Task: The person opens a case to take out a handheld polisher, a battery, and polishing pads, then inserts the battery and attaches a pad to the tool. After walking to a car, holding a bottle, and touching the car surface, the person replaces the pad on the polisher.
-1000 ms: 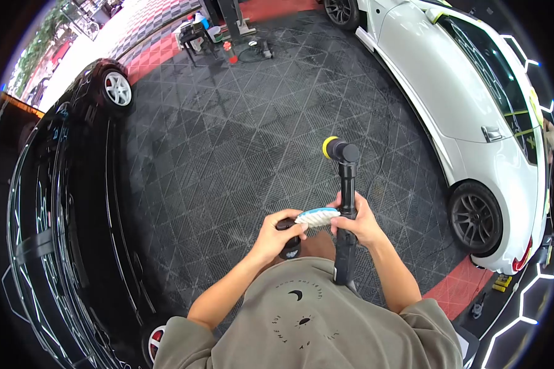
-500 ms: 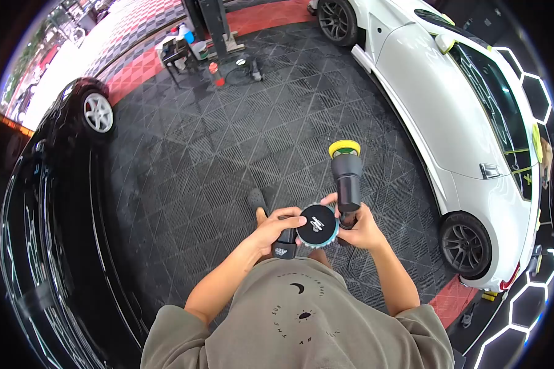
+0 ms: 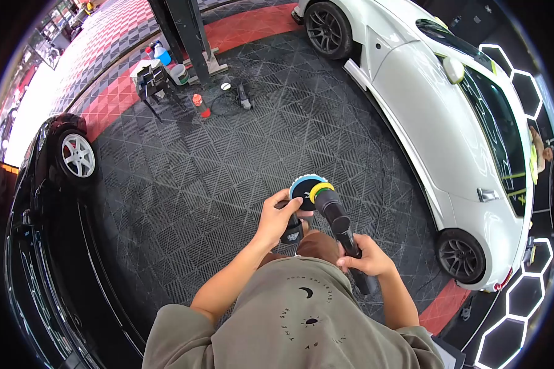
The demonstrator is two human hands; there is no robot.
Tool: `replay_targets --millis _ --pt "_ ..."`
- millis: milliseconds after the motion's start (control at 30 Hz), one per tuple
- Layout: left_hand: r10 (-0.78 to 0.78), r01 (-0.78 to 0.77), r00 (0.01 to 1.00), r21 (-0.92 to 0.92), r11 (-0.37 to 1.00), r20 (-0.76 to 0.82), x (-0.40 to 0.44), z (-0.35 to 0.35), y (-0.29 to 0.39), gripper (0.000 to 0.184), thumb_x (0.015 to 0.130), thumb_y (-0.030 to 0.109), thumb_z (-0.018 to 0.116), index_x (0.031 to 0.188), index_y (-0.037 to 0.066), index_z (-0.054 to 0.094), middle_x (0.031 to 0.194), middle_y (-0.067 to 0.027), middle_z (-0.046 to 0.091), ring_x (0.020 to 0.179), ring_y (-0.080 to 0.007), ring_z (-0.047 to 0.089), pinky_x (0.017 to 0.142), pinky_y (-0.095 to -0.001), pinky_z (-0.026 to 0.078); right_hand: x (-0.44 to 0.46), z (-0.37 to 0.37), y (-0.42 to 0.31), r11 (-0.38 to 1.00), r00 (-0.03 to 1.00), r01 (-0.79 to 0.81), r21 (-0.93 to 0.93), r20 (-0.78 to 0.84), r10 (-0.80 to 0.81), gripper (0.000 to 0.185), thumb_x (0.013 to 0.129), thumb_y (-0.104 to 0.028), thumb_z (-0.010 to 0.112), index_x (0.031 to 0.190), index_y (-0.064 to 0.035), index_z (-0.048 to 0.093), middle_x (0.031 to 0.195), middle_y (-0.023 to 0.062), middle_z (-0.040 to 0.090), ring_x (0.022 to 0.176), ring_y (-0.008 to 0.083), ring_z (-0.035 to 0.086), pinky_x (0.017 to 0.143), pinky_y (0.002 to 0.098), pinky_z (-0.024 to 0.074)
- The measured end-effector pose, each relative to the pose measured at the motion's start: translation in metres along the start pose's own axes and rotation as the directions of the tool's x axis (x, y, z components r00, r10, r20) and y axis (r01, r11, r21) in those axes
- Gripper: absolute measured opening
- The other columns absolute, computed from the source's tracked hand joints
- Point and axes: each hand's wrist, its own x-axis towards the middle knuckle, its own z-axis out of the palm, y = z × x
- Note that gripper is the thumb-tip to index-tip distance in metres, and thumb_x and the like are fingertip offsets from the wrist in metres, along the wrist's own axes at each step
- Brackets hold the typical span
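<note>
My left hand (image 3: 276,215) grips a round polishing pad (image 3: 306,200) with a black back and a blue, white-tufted rim. The same hand also holds a black block-shaped part (image 3: 293,232) marked with a logo. My right hand (image 3: 368,256) is wrapped round the black body of a polisher (image 3: 338,224). At the polisher's head, a yellow backing plate (image 3: 320,189) lies against or just over the pad's black back; whether they touch is unclear.
A white car (image 3: 425,123) stands at right, a black car (image 3: 49,246) at left. Ahead are a lift post (image 3: 188,37), a small table (image 3: 144,66), a bucket (image 3: 179,74), a red bottle (image 3: 200,106) and a corded tool (image 3: 244,97) on the tiled floor.
The pad has moved up and turned outward in my left hand. My right hand has shifted lower, tilting the polisher so its yellow plate meets the pad in view. The whole view has shifted.
</note>
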Motion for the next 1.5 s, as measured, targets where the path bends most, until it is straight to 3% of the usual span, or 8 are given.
replay_targets --millis 167,400,667,733,1067,1267,1333,1500 --pt "-0.05 0.043 0.997 -0.116 0.992 -0.063 0.097 -0.003 0.034 0.02 0.096 0.016 0.06 0.099 -0.003 0.065 0.082 -0.0102 0.068 0.064 -0.0161 0.068 0.057 -0.0268 0.055 0.097 -0.064 -0.029 0.999 0.997 -0.031 -0.013 0.077 0.032 0.022 0.082 -0.01 0.076 0.088 -0.0009 0.057 0.072 0.0043 0.061 0.062 0.0114 0.06 0.06 0.0275 0.0483" --pt "-0.035 0.017 0.99 -0.127 0.992 -0.14 0.242 0.018 0.084 0.02 0.095 0.016 0.061 0.094 -0.003 0.065 0.079 -0.0108 0.067 0.064 -0.0169 0.067 0.059 -0.0288 0.055 0.217 -0.193 -0.069 0.997 0.986 0.02 -0.079 0.167 -0.007 0.023 0.081 -0.011 0.078 0.087 -0.0012 0.058 0.072 0.0048 0.062 0.062 0.0112 0.061 0.058 0.027 0.0488" --pt "0.142 -0.118 0.984 0.198 0.973 -0.109 0.371 0.032 0.126 0.02 0.095 0.012 0.059 0.095 -0.006 0.069 0.079 -0.0098 0.071 0.07 -0.0124 0.067 0.065 -0.0245 0.051 0.32 -0.311 -0.137 0.992 0.958 0.009 -0.124 0.286 0.027 0.022 0.082 -0.013 0.077 0.088 -0.0018 0.058 0.069 0.0038 0.062 0.061 0.0125 0.063 0.057 0.0266 0.0477" --pt "0.116 -0.09 0.989 0.264 0.96 -0.087 0.396 0.031 0.134 0.019 0.094 0.01 0.059 0.096 -0.005 0.069 0.08 -0.0106 0.072 0.069 -0.0113 0.065 0.065 -0.0247 0.05 0.338 -0.328 -0.142 0.997 0.956 -0.024 -0.073 0.29 0.044 0.022 0.082 -0.012 0.076 0.088 -0.0017 0.058 0.07 0.004 0.063 0.061 0.0127 0.063 0.057 0.0267 0.048" --pt "0.002 -0.009 0.984 -0.036 0.999 -0.179 0.559 0.002 0.181 0.018 0.094 0.013 0.061 0.086 -0.003 0.066 0.076 -0.0092 0.066 0.063 -0.0152 0.064 0.059 -0.027 0.05 0.45 -0.391 -0.189 0.998 0.958 -0.027 -0.052 0.284 0.041 0.023 0.082 -0.014 0.077 0.087 -0.0012 0.058 0.071 0.0037 0.062 0.061 0.0131 0.064 0.057 0.0278 0.0495" --pt "0.007 -0.003 0.999 0.069 0.998 -0.052 0.64 -0.016 0.247 0.021 0.095 0.015 0.062 0.09 -0.005 0.068 0.078 -0.0106 0.069 0.071 -0.016 0.07 0.064 -0.0243 0.053 0.515 -0.415 -0.231 0.994 0.98 -0.07 -0.084 0.182 0.084 0.022 0.083 -0.013 0.076 0.088 -0.0017 0.057 0.07 0.0035 0.062 0.059 0.0124 0.062 0.057 0.0273 0.0479" --pt "0.069 -0.075 0.997 0.158 0.985 0.043 0.654 -0.012 0.262 0.021 0.095 0.015 0.063 0.093 -0.005 0.068 0.08 -0.0107 0.069 0.072 -0.0158 0.07 0.067 -0.024 0.054 0.533 -0.42 -0.236 0.996 0.99 0.014 -0.086 0.141 -0.002 0.026 0.086 -0.023 0.076 0.087 -0.0034 0.059 0.062 0.0006 0.058 0.058 0.0095 0.059 0.056 0.0257 0.0448" --pt "0.073 -0.077 0.997 0.119 0.99 0.039 0.683 -0.005 0.272 0.021 0.095 0.016 0.062 0.098 -0.004 0.069 0.085 -0.0098 0.071 0.074 -0.0152 0.07 0.069 -0.025 0.054 0.553 -0.449 -0.26 0.999 0.988 -0.023 -0.031 0.154 0.028 0.024 0.085 -0.02 0.076 0.087 -0.0036 0.058 0.066 0.0011 0.059 0.059 0.0105 0.06 0.058 0.0257 0.0466"
